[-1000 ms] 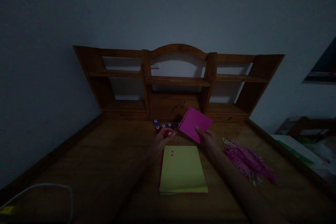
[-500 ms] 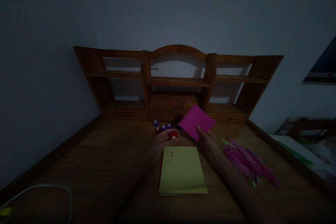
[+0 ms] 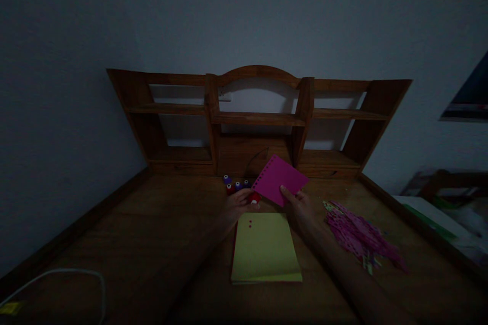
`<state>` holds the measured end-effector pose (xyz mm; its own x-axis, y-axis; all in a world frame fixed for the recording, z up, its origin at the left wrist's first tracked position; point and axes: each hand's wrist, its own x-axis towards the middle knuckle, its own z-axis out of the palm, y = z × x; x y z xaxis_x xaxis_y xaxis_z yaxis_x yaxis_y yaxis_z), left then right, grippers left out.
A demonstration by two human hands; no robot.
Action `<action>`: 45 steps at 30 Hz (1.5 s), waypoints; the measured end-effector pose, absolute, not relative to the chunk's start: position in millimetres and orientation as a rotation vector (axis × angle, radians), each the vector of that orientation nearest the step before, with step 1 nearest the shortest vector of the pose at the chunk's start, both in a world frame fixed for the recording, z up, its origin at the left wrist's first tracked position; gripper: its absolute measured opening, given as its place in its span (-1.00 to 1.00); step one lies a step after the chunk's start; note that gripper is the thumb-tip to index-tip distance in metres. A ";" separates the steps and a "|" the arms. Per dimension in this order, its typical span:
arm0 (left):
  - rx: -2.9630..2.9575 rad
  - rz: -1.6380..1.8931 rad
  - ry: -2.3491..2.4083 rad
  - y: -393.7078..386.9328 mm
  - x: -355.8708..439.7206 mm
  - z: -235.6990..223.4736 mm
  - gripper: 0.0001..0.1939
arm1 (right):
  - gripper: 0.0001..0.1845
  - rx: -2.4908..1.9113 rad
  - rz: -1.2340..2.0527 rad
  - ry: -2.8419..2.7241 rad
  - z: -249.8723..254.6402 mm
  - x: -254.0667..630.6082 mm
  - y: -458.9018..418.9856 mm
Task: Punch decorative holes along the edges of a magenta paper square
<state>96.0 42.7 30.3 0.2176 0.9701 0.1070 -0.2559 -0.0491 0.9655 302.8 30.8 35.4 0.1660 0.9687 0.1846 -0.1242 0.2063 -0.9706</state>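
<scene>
My right hand (image 3: 303,207) pinches a magenta paper sheet (image 3: 280,180), thumb on top. A row of punched holes runs along the sheet's upper left edge. My left hand (image 3: 237,204) is closed round a small red paper punch (image 3: 254,198) at that sheet's left corner. Part of the punch is hidden by fingers and paper, so whether the edge is inside it I cannot tell. Below both hands lies a stack of yellow paper (image 3: 266,249), with two small pink dots (image 3: 250,224) near its top left.
Several small punches, purple (image 3: 227,179) and red (image 3: 230,189) among them, stand behind my left hand. Right of my right forearm is a heap of punched magenta and yellow strips (image 3: 362,233). A wooden shelf (image 3: 263,119) borders the desk's back; a white cable (image 3: 76,270) lies front left.
The magenta sheet has moved left and slightly down with my right hand, and its left corner now meets the red punch. My left hand stays nearly in place.
</scene>
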 end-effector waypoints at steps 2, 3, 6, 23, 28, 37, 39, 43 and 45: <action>1.172 1.180 0.820 43.4 96.6 29.5 -0.45 | -0.57 -1.027 1.038 -1.069 33.0 301.8 32.8; 1.171 1.173 0.825 43.7 96.8 29.3 -0.44 | -0.58 -1.022 1.048 -1.060 32.1 301.4 33.7; 1.187 1.165 0.836 43.9 97.0 30.0 -0.42 | -0.58 -1.012 1.046 -1.061 31.5 301.1 34.6; 1.195 1.243 0.841 45.9 96.6 28.9 -0.44 | -0.70 -1.019 1.066 -1.119 31.4 301.8 33.2; 1.213 1.252 0.855 45.4 95.6 30.2 -0.48 | -0.68 -0.952 1.058 -1.210 38.1 302.1 29.9; 1.219 1.264 0.830 44.7 94.5 33.3 -0.49 | -0.64 -1.029 1.016 -1.239 33.6 310.0 32.8; 1.222 1.256 0.815 44.9 94.5 33.2 -0.50 | -0.64 -1.018 1.031 -1.234 32.7 309.6 32.9; 1.211 1.275 0.833 46.0 95.5 32.6 -0.50 | -0.68 -1.003 1.051 -1.244 32.7 307.7 32.5; 1.210 1.276 0.844 45.9 95.7 32.8 -0.49 | -0.69 -1.007 1.030 -1.254 31.6 307.6 33.4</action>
